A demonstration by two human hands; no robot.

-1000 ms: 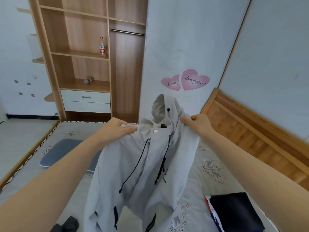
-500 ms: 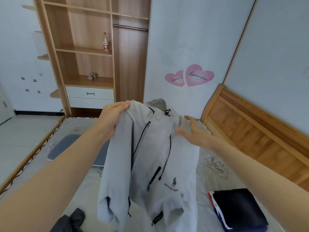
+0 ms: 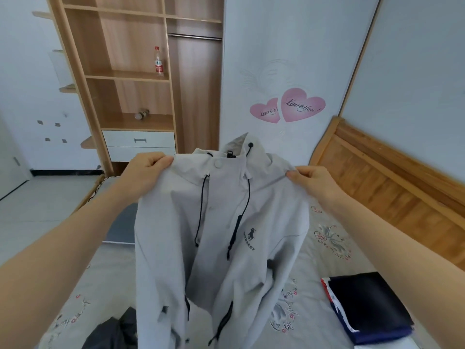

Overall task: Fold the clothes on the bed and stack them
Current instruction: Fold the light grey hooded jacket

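Observation:
A light grey hooded jacket (image 3: pixel 221 235) with black drawcords and a dark horse logo hangs upright in the air over the bed (image 3: pixel 334 253), its front facing me. My left hand (image 3: pixel 146 170) pinches its left shoulder and my right hand (image 3: pixel 312 180) pinches its right shoulder, spreading it wide. The jacket's hem drops out of view at the bottom. A folded dark navy garment (image 3: pixel 370 306) lies on the bed at the lower right. A crumpled black garment (image 3: pixel 113 331) lies at the lower left, partly behind the jacket.
A grey-blue pillow (image 3: pixel 123 222) lies on the bed behind the jacket. The wooden headboard (image 3: pixel 392 187) runs along the right. A wooden wardrobe (image 3: pixel 141 79) with shelves, a bottle (image 3: pixel 158 60) and drawers stands ahead, with tiled floor (image 3: pixel 42 197) to the left.
My right hand, open beside the jacket half a second ago, now pinches the right shoulder. Both hands have spread apart, and the jacket hangs flat and wide facing me.

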